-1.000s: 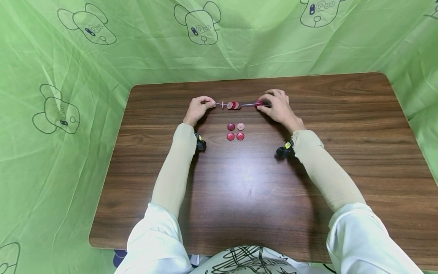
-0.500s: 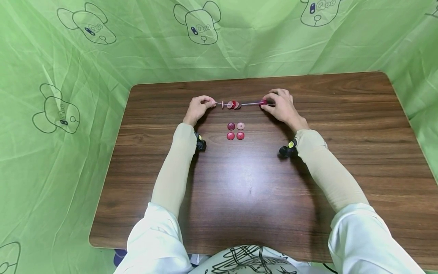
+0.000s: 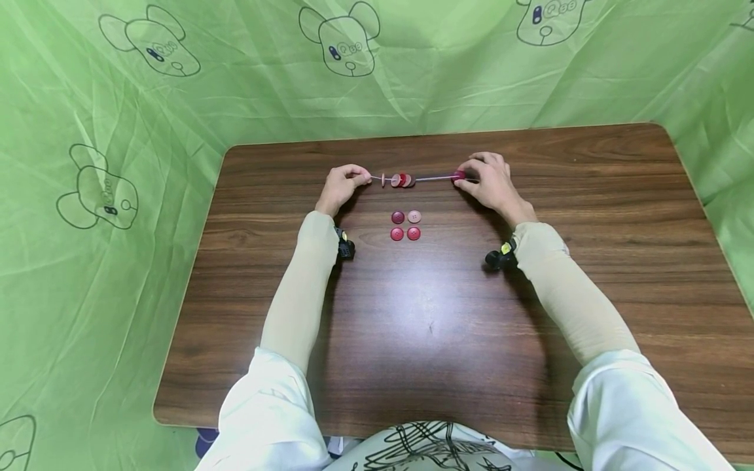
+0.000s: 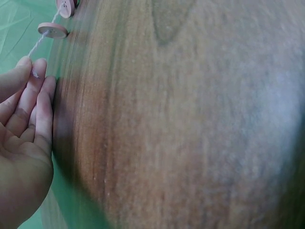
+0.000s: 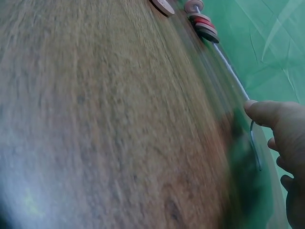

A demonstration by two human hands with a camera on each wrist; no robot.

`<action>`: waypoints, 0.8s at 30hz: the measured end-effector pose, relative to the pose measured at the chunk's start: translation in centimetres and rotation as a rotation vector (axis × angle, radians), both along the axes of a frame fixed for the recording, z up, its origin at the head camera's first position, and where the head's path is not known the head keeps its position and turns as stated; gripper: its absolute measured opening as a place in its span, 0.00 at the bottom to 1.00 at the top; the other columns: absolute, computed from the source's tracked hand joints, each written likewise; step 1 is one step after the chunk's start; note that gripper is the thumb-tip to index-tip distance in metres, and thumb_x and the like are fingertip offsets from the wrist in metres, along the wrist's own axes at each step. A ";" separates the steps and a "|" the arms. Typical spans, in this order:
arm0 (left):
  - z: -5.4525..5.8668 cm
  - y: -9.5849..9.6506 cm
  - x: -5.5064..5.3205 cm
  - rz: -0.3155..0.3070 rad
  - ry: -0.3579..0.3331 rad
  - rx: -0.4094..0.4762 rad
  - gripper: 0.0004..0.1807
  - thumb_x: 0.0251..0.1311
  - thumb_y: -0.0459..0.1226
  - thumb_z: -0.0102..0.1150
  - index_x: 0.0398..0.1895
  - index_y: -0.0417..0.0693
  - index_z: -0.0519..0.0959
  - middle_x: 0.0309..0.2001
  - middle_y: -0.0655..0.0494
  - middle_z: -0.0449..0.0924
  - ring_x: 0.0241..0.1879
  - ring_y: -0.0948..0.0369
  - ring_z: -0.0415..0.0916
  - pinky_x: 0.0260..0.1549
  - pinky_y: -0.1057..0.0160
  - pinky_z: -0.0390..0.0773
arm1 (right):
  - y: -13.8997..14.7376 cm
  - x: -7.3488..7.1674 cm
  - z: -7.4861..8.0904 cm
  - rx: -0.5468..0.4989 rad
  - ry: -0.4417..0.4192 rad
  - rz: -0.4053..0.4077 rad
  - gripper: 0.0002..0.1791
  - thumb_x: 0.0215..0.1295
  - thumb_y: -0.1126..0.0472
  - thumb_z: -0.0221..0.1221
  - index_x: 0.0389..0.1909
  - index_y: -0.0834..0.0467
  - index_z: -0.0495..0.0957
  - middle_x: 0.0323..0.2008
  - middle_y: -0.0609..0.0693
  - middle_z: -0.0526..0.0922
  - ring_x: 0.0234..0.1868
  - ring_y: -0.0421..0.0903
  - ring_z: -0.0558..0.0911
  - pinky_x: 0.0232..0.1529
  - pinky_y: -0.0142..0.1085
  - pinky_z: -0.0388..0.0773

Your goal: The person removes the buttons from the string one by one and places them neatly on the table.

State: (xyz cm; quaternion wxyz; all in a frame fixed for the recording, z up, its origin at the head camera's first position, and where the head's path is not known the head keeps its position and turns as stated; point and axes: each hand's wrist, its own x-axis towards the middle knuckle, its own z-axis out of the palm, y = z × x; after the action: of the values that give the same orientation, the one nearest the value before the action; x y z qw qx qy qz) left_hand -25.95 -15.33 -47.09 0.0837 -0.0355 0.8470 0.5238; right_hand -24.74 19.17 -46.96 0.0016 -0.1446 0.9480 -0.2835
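Note:
My left hand [image 3: 341, 186] pinches one end of a whitish string [image 4: 36, 48] between thumb and fingertips near the table's far edge. The string is stretched towards my right hand [image 3: 487, 183]. One pale pink button [image 4: 52, 30] hangs on it close to the left fingers, and a cluster of pink and red buttons [image 3: 403, 180] sits further along. With thumb and fingers my right hand grips a dark red button [image 3: 457, 176] at the string; the right wrist view hides that button behind the thumb. A loose string tail [image 5: 255, 148] hangs below the right thumb.
Several loose buttons lie on the wooden table [image 3: 271, 294] in front of the string: a dark one [image 3: 398, 217], a pale pink one [image 3: 415, 216] and red ones [image 3: 397, 233]. A green curtain [image 3: 412, 85] hangs behind the table.
My right hand has moved a little to the right with the dark red button, and the bare string left of it looks longer. The left hand and loose buttons have stayed put.

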 end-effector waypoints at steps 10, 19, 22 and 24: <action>-0.1 0.1 0.0 0.002 0.004 0.020 0.07 0.59 0.42 0.64 0.35 0.48 0.83 0.37 0.58 0.84 0.42 0.65 0.73 0.47 0.67 0.67 | 0.8 0.1 -0.1 -0.005 -0.004 -0.003 0.19 0.62 0.51 0.62 0.50 0.56 0.78 0.63 0.61 0.67 0.67 0.61 0.58 0.61 0.57 0.52; -0.2 -0.1 0.0 0.004 0.022 0.013 0.09 0.59 0.42 0.65 0.35 0.46 0.83 0.37 0.57 0.84 0.42 0.65 0.74 0.48 0.67 0.67 | 1.3 0.2 0.0 0.000 -0.007 -0.013 0.20 0.63 0.50 0.62 0.51 0.57 0.77 0.63 0.61 0.67 0.67 0.61 0.58 0.61 0.56 0.52; -0.2 -0.1 0.1 0.006 0.024 0.006 0.08 0.58 0.42 0.65 0.35 0.47 0.84 0.38 0.57 0.84 0.42 0.65 0.73 0.48 0.67 0.67 | 1.5 0.3 0.0 -0.003 -0.004 -0.020 0.20 0.62 0.51 0.62 0.51 0.58 0.78 0.63 0.61 0.67 0.66 0.61 0.58 0.60 0.56 0.52; -0.2 -0.1 0.0 0.006 0.021 0.008 0.08 0.58 0.43 0.65 0.34 0.48 0.84 0.38 0.58 0.84 0.42 0.65 0.73 0.49 0.67 0.67 | 1.7 0.4 0.0 -0.010 -0.004 -0.025 0.20 0.62 0.51 0.63 0.50 0.58 0.78 0.63 0.61 0.67 0.66 0.62 0.58 0.60 0.56 0.53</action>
State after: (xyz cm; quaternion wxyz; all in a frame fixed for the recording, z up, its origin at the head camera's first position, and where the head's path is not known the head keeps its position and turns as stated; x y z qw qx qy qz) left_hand -25.90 -15.41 -47.27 0.0732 -0.0320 0.8455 0.5279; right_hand -24.38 20.85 -46.93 -0.0007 -0.1323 0.9483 -0.2884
